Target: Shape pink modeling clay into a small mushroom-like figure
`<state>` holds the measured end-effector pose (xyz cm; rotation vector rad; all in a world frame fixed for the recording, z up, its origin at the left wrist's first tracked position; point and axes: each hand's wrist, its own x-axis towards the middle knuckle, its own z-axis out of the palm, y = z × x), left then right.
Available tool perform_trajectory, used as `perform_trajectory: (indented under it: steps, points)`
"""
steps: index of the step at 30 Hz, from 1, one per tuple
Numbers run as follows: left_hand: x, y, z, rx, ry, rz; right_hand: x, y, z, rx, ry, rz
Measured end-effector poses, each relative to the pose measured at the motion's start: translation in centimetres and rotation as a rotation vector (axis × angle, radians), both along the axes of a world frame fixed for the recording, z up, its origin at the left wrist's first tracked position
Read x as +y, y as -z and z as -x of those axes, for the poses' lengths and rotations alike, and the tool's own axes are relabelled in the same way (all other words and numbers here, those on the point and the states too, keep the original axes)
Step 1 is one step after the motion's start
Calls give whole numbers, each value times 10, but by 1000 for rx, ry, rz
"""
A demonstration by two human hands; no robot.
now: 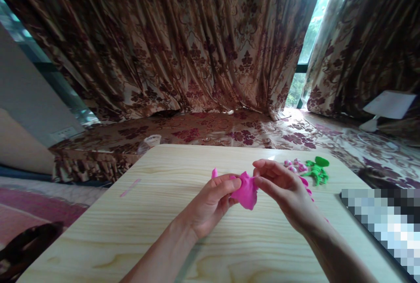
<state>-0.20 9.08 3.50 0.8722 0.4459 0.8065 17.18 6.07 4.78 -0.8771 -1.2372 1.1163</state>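
The left hand (210, 202) pinched the pink piece (248, 196) above the table (108, 226); the right hand (287, 186), loosely curled, met its edge, its grip unclear. Light fingertip pressure, with the left pinch steady, seemed best against tearing.

The bare left forearm (164, 243) extends from the near side, far and to the right. The left hand (213, 200) is closed in a pinch, thumb (229, 184) uppermost, fingers curled beneath. The bare right forearm (331, 248) extends far and to the left. The right hand (284, 184) is arched, thumb and finger tips close together; their contact is indeterminable.
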Motion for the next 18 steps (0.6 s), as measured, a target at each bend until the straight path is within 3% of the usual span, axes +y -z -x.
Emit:
perform_trajectory:
  steps: [5,18]
  points:
    - [-3,2,-1,98,-5,-29,1,0,-1,0,-7,2]
    - [-4,0,-2,-87,56,62,-1,2,-4,30,50,20]
